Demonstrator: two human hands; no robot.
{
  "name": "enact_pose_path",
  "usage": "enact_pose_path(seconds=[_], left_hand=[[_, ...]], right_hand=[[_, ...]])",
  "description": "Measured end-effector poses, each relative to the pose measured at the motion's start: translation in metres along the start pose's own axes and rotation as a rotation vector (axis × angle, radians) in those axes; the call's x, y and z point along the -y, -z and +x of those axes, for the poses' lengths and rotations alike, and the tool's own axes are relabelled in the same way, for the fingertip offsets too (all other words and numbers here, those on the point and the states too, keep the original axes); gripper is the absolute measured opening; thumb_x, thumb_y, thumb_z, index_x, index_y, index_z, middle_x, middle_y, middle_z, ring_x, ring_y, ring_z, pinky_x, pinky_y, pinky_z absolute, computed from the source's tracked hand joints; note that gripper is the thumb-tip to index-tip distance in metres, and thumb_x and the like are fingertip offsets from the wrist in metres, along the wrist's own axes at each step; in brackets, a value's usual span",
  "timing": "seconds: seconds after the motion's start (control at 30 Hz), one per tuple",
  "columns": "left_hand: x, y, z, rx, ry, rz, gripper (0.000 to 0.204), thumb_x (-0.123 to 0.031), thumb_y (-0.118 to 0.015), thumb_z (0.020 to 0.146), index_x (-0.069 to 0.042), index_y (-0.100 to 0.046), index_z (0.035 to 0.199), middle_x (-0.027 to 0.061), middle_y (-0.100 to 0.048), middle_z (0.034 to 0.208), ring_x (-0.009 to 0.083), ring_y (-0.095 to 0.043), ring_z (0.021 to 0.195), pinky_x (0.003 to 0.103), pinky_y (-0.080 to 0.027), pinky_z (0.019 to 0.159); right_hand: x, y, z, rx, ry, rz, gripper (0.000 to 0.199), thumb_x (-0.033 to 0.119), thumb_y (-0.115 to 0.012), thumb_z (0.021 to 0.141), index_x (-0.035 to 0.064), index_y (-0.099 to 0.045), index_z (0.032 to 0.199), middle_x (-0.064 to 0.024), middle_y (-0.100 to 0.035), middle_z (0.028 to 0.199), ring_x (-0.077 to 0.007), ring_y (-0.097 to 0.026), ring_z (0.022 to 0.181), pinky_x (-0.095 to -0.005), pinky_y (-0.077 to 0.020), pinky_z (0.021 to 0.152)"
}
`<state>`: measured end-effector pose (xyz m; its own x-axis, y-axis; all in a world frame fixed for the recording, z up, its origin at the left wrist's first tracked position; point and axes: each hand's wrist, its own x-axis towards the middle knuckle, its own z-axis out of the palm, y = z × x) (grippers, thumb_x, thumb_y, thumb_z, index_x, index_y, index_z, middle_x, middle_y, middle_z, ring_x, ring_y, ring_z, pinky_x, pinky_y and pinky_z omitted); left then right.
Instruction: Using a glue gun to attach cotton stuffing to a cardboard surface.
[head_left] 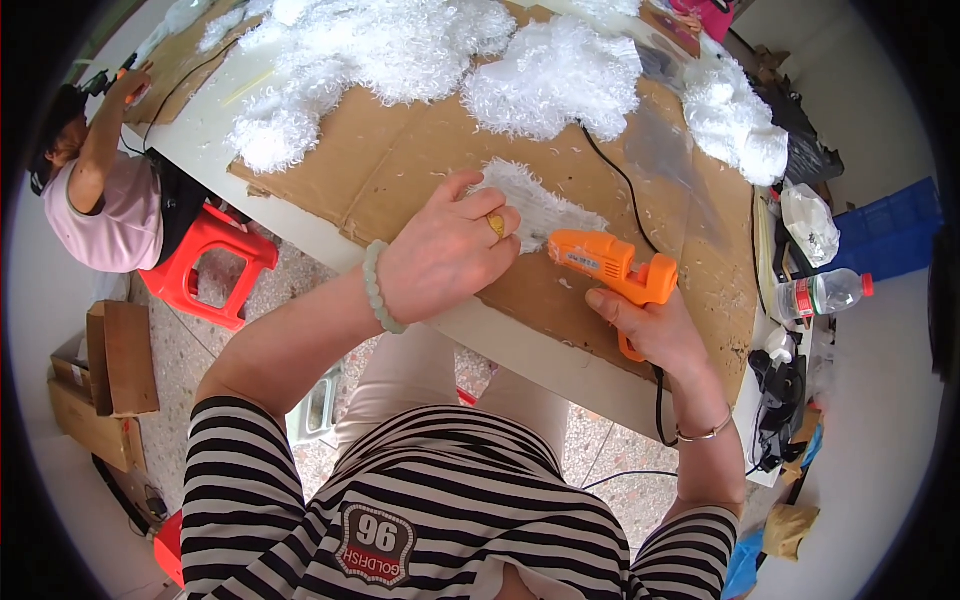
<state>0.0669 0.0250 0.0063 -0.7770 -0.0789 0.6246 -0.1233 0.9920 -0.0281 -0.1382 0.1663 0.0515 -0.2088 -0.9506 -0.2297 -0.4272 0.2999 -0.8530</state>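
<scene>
My right hand (pixel 655 325) grips an orange hot glue gun (pixel 605 258) by its handle, the nozzle end pointing left. A black cord runs down from the handle along my wrist. My left hand (pixel 450 250) has its fingers curled at the edge of a small white fringed piece of fabric (pixel 545 205), which lies on brown cardboard (pixel 400 150). The fingertips are partly hidden behind the hand, but they appear closed on the fabric's near left edge. The glue gun's front end is just above the fabric's lower right side.
Fluffy white fringed pieces (pixel 555 75) are heaped along the table's far side. A plastic bottle (pixel 825 293) lies at the right edge near a blue crate (pixel 890 230). At left, another person (pixel 110 210) sits on a red stool (pixel 215 265). Cardboard boxes (pixel 125 360) stand on the floor.
</scene>
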Motion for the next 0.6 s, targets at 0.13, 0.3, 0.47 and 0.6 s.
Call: enact_pose_path(seconds=[0.13,0.3,0.47,0.6], left_hand=[[-0.0002,-0.0008,0.0004,-0.013,0.009,0.002,0.010,-0.011,-0.057,0.066,-0.005,-0.063,0.072,0.0052,-0.057,0.086,0.0195,-0.052,0.090,0.045,-0.038,0.093],[0.0001,0.0019,0.0005,0.010,0.027,-0.037,0.015,-0.007,-0.058,0.065,-0.002,-0.061,0.078,0.0049,-0.054,0.084,0.0218,-0.052,0.090,0.046,-0.040,0.092],[0.0009,0.0006,-0.0005,0.010,0.039,-0.051,0.014,-0.007,-0.059,0.065,-0.003,-0.061,0.078,0.0049,-0.055,0.084,0.0223,-0.052,0.090,0.046,-0.040,0.092],[0.0009,0.0017,-0.0007,0.015,0.039,-0.048,0.013,-0.007,-0.060,0.065,-0.003,-0.061,0.077,0.0049,-0.055,0.083,0.0225,-0.052,0.089,0.045,-0.039,0.092]], right_hand=[[-0.0020,0.0017,0.0017,-0.020,-0.059,0.010,0.020,0.015,-0.067,0.082,0.0021,-0.061,0.097,0.0050,-0.052,0.072,-0.0045,-0.043,0.064,-0.0214,-0.0371,0.056],[-0.0024,0.0011,0.0040,-0.037,0.005,0.025,0.016,0.016,-0.066,0.083,0.0029,-0.058,0.089,0.0028,-0.052,0.070,-0.0058,-0.046,0.063,-0.0227,-0.0386,0.056],[-0.0061,0.0007,0.0056,-0.063,0.046,0.033,0.016,0.017,-0.066,0.083,0.0034,-0.057,0.088,0.0021,-0.052,0.069,-0.0062,-0.047,0.062,-0.0231,-0.0389,0.055],[-0.0040,0.0001,0.0045,-0.069,0.036,0.021,0.016,0.017,-0.065,0.084,0.0036,-0.057,0.089,0.0021,-0.053,0.069,-0.0063,-0.047,0.062,-0.0230,-0.0389,0.055]])
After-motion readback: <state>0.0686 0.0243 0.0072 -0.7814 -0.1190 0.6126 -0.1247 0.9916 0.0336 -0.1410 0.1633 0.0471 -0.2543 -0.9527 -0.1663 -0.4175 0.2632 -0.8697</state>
